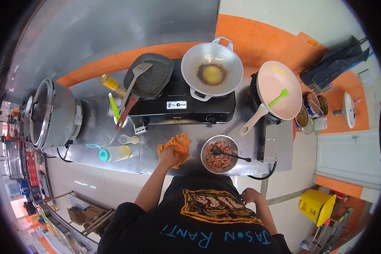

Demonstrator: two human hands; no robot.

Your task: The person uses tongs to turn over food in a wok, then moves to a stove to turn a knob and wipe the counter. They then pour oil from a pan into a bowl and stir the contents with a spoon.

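My left hand [168,156] is closed on a crumpled orange cloth [182,146], pressed on the steel counter near its front edge. To the right of the cloth stands a metal bowl [204,164] of chopped, reddish food with a black spoon [237,157] resting in it. My right hand [250,195] hangs beside my shirt, below the counter edge, loosely bent with nothing visible in it. Left of the cloth, a squeeze bottle with a teal cap [104,155] and a small clear bottle [126,139] lie on the counter.
A black gas stove [182,114] carries a grill pan [154,76] with a spatula [133,84] and a metal wok [228,63] holding oil. At right, a pale frying pan [279,72] with a green brush [278,97] sits on another burner. A large cooker [65,114] stands left.
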